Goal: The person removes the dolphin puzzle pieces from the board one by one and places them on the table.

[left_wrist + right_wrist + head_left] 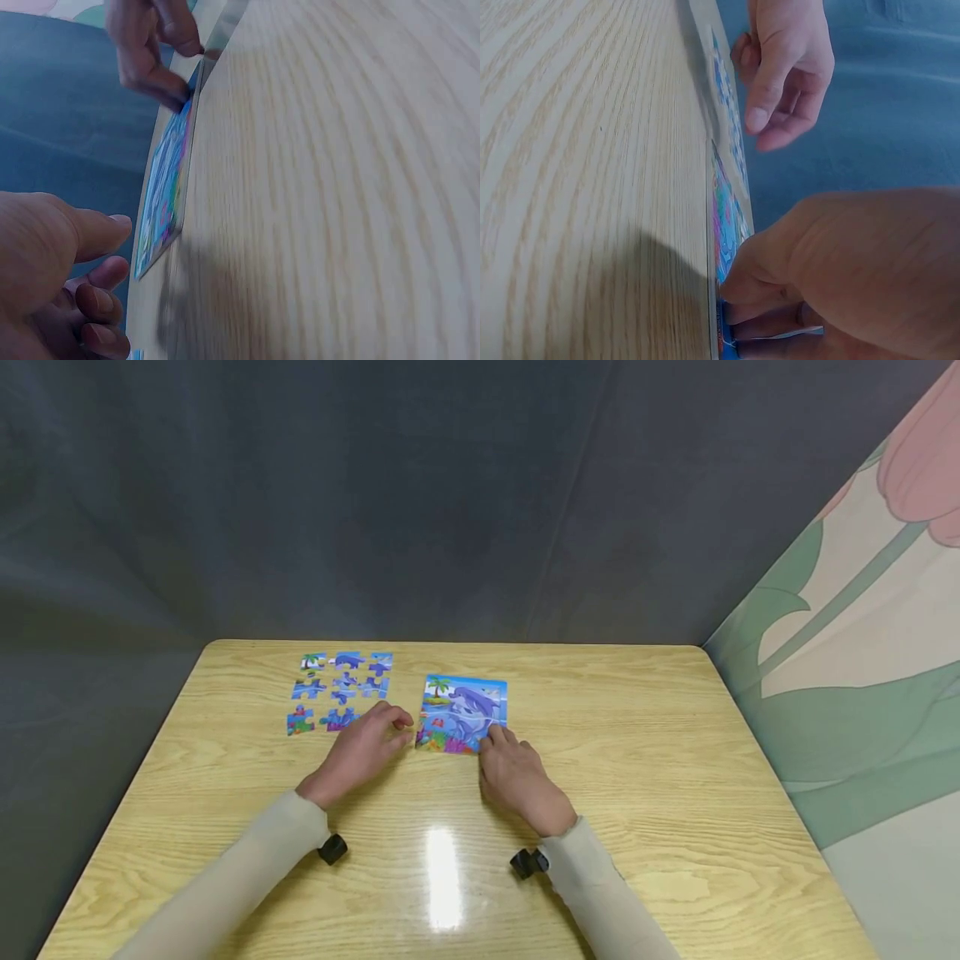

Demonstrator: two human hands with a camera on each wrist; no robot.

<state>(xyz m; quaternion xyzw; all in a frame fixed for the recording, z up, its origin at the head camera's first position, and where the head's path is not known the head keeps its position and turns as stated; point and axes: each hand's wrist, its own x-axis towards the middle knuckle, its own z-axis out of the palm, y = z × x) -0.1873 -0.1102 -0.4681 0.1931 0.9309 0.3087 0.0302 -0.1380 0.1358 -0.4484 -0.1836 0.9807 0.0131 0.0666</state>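
left hand [365,747] loosely curled, empty | right hand [517,774] pinching puzzle board [462,713] corner

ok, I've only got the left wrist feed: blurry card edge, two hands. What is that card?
Observer: The head view shows it's a puzzle board with a dolphin picture, lying flat on the table.
Operator: Anything else out there?
Observer: Yes, loose pieces laid out in rows to the board's left, just beyond the left hand.
Operator: And the other hand?
Observer: In the right wrist view the right hand has its fingers curled on the board's near right corner, pinching the edge.
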